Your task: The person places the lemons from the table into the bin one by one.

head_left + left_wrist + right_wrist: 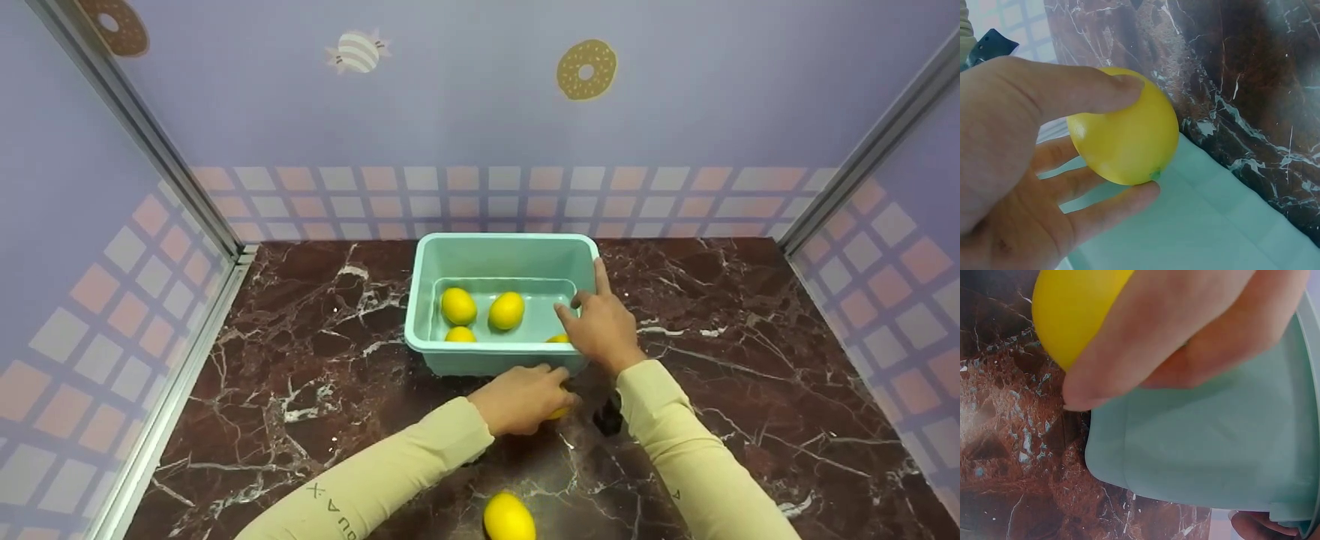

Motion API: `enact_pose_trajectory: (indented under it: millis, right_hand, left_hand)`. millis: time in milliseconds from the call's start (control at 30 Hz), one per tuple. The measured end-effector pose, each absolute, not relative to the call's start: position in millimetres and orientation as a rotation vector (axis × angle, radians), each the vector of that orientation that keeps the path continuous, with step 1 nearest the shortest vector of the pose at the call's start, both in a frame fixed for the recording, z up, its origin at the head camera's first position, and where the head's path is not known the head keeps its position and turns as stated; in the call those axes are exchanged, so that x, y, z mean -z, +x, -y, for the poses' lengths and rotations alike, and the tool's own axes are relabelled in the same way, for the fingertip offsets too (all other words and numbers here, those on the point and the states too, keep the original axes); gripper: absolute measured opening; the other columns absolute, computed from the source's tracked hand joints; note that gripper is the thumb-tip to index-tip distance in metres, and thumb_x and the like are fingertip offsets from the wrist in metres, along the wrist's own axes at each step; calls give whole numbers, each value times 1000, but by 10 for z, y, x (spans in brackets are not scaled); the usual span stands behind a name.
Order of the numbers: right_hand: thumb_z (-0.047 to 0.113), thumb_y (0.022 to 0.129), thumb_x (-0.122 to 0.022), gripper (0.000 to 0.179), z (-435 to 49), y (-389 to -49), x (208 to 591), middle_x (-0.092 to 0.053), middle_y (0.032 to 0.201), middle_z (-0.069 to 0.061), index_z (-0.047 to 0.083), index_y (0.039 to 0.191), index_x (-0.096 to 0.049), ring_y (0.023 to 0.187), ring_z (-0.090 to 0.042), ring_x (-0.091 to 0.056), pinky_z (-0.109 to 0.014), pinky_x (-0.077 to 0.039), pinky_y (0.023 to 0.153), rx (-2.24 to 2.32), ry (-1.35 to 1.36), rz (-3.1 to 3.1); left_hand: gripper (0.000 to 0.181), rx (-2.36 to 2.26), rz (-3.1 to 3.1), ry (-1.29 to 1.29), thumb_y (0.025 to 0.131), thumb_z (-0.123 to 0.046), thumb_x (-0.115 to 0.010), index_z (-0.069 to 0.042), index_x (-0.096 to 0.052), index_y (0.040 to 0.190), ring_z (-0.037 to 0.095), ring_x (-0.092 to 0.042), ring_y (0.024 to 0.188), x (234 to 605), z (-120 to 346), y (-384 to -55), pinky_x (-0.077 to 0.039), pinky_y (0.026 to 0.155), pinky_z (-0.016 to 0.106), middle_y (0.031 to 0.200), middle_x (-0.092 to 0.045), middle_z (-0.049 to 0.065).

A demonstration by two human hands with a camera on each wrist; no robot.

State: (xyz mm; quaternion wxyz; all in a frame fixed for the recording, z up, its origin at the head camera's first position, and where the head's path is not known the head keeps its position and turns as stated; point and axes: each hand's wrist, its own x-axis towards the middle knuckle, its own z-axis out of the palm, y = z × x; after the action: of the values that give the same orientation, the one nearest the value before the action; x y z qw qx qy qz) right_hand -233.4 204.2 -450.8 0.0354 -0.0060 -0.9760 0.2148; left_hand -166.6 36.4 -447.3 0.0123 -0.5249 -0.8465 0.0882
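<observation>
In the head view, my left hand (525, 399) is low in front of a pale green plastic bin (495, 347), gripping a yellow lemon (559, 413). The left wrist view shows the thumb lying across this lemon (1129, 140), fingers behind it and a small green tip on its end. My right hand (604, 326) holds the bin's right rim near the front corner, index finger along the outside and thumb over the inside. Several lemons (507, 310) lie on the bin floor, two partly hidden by its front wall. The right wrist view shows the held lemon (1075, 315) beside the bin's front wall (1207, 444).
Another lemon (510, 517) lies on the dark red marbled tabletop (337, 420) near the front edge. Behind the bin stands a lilac wall (465, 112) with printed sweets and checks. Side panels with metal frames bound the table left and right. A small black object (607, 416) is beside the right sleeve.
</observation>
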Motion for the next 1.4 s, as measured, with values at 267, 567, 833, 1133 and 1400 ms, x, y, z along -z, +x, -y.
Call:
enact_pose_trajectory:
  millis: [267,567,833,1133,1400]
  right_hand:
    - [48,93,-54,51,-2041,-2345,4506,-7,164,-11,3,110,-69,104,-36,-62,-52,-52,79,-663,-20,3009]
    - [47,93,-55,49,-2038,-2347,4509,-8,164,-10,3,108,-69,104,-37,-63,-53,-52,80,-642,-36,3010]
    - [46,93,-55,49,-2033,-2352,4511,-9,164,-10,2,109,-69,105,-37,-63,-54,-52,82,-648,-31,3005]
    - [46,93,-55,48,-2035,-2347,4514,-9,164,-11,3,107,-70,103,-38,-63,-54,-51,80,-651,-20,2989]
    - [47,93,-55,50,-2032,-2349,4504,-8,164,-11,2,110,-69,109,-37,-61,-55,-50,86,-686,-42,2998]
  left_hand:
    - [32,-255,2629,-1665,85,-16,-71,-29,-66,114,16,-59,81,4403,-314,-1636,-56,66,28,104,-59,0]
    - [28,-244,2618,-1687,88,-18,-68,-28,-67,114,17,-59,79,4317,-295,-1602,-55,63,28,103,-59,0]
    - [23,-228,2608,-1699,92,-20,-63,-28,-66,113,17,-58,80,4248,-269,-1570,-54,63,28,104,-59,0]
    - [30,-217,2613,-1688,89,-18,-67,-28,-65,117,16,-57,80,4178,-235,-1556,-54,64,26,103,-57,0]
    - [26,-210,2570,-1675,93,-19,-62,-28,-64,117,16,-58,80,4104,-221,-1547,-54,64,26,103,-57,0]
